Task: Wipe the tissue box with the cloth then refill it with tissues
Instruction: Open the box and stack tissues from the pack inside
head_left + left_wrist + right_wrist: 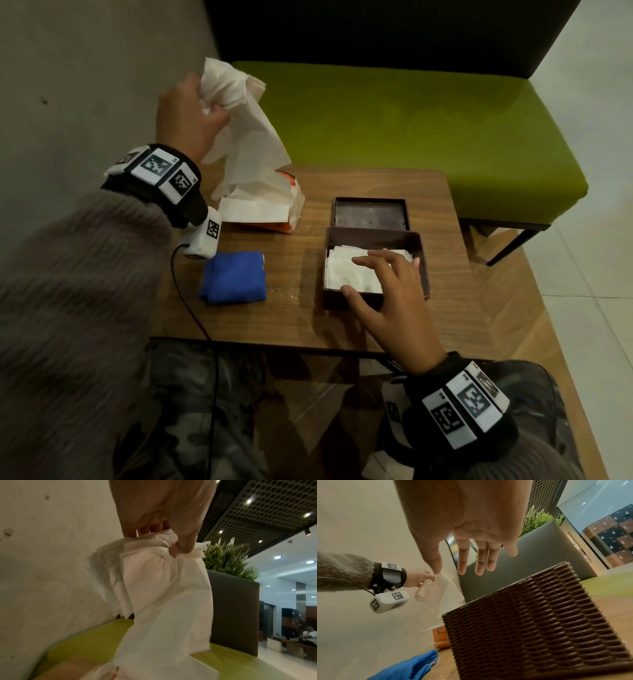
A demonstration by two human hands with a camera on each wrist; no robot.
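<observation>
A dark brown woven tissue box [423,263] [530,622] stands open on the wooden table, with white tissues [346,274] lying inside. Its lid [370,214] lies just behind it. My right hand [383,291] [471,555] hovers over the box with fingers spread, holding nothing. My left hand [191,113] [154,526] is raised at the far left and grips a bunch of white tissues [239,113] [163,588] [436,588] that trail down to an orange tissue pack [270,205] [441,638]. A folded blue cloth [234,277] [406,668] lies at the table's left front.
The small wooden table [342,318] stands against a green bench seat [411,120] with a dark backrest. A grey wall runs along the left. A black cable [191,308] hangs from my left wrist over the table's left edge. Tiled floor lies to the right.
</observation>
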